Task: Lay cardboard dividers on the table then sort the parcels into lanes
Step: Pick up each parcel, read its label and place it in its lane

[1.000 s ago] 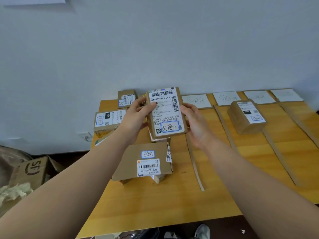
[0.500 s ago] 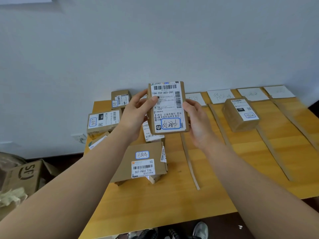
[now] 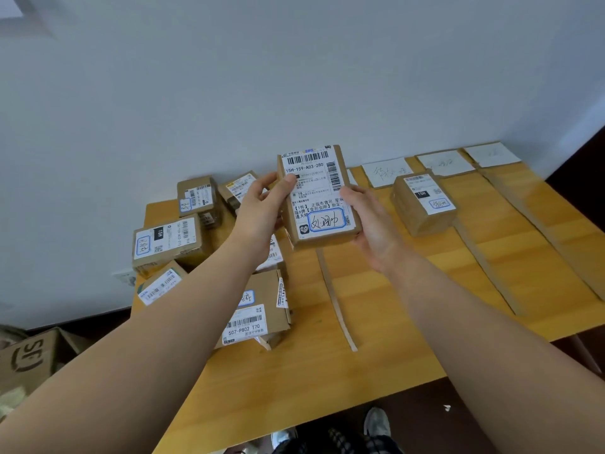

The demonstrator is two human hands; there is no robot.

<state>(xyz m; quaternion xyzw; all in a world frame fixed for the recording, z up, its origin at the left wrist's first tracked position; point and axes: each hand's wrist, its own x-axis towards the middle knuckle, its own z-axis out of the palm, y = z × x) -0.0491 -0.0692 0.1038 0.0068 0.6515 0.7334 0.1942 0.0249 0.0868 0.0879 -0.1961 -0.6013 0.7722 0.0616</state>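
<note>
I hold a brown parcel (image 3: 322, 204) with a white shipping label upright above the wooden table (image 3: 376, 306). My left hand (image 3: 262, 211) grips its left edge and my right hand (image 3: 370, 221) supports its right side and bottom. Below it lie unsorted parcels: a flat one (image 3: 258, 312) in front, a labelled box (image 3: 165, 242) at the left, others behind. Cardboard divider strips (image 3: 337, 303) (image 3: 484, 267) run front to back. One parcel (image 3: 422, 203) sits in a lane to the right. White name cards (image 3: 386, 172) line the far edge.
A white wall stands right behind the table. On the floor at the left is an open cardboard box (image 3: 29, 362) with paper filling. Shoes (image 3: 376, 424) show below the table's front edge. The table's right end meets a dark area.
The parcel stays in both hands at about the same height. My view has shifted, so the table and parcels appear lower and further left in the frame.
</note>
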